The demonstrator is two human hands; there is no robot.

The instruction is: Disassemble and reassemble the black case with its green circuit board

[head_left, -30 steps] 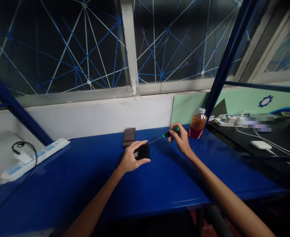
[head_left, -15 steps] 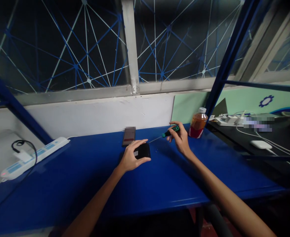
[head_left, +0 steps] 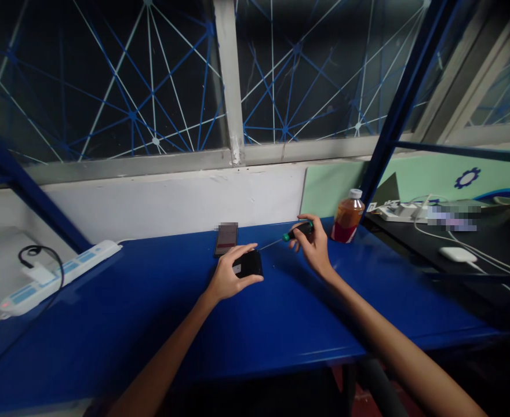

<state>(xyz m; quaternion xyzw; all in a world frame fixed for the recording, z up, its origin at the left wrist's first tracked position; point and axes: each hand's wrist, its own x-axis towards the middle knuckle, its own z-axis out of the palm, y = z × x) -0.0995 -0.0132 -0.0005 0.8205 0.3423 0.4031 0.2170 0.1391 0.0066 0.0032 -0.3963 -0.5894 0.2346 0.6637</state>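
My left hand [head_left: 228, 274] is closed around a small black box-like device [head_left: 250, 264], thumb along its near side and fingers along its far side, low over the blue table. A light patch shows on the device near my palm. In my right hand [head_left: 316, 248] is a screwdriver [head_left: 299, 231] with a black and green handle. Its thin shaft points left, and the tip meets or nearly meets the device's far right corner; contact is too small to make out. Tiny specks lie on the table right of the device.
A phone [head_left: 226, 238] lies behind my left hand. A bottle of reddish drink [head_left: 348, 216] stands right of my right hand. On the left is a white power strip [head_left: 59, 279] with a black cable. A black side table [head_left: 415, 246] holds cables and a white charger [head_left: 458, 254].
The screwdriver handle has turned slightly in my right hand, and the fingers have shifted on it. My left hand and the device stay nearly in place.
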